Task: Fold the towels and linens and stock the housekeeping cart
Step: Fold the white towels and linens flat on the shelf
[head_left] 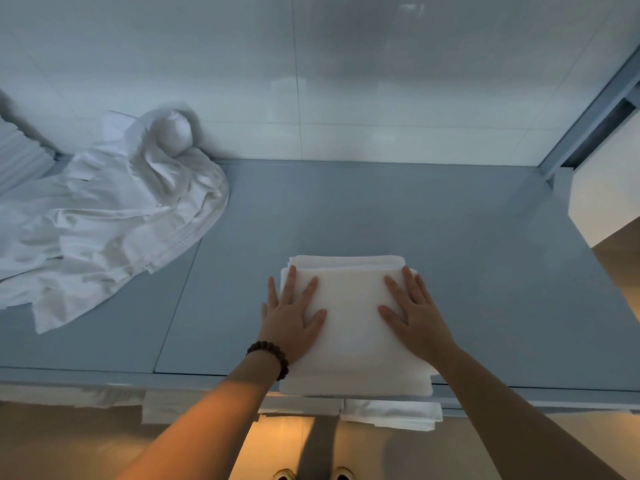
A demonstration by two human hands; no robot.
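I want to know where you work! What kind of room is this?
Probably a hotel or laundry linen room. Both hands, left hand and right hand, press flat on a folded white towel stack on a smooth grey worktable, beside a crumpled white bedsheet and a glossy tiled wall.

Two bare arms reach forward, both hands pressed flat, palms down.

The left hand [294, 318] lies with its fingers spread and pointing away from the body, the thumb angled inward toward the other hand; a dark beaded bracelet [270, 358] circles its wrist. The right hand [414, 311] mirrors it, fingers splayed and straight, thumb angled inward, wrist bare. The hands sit level with each other and apart, a clear gap between the two thumbs. Both forearms come up from the lower edge of the view and converge slightly toward the hands, the left one lit warm, the right one in shadow.
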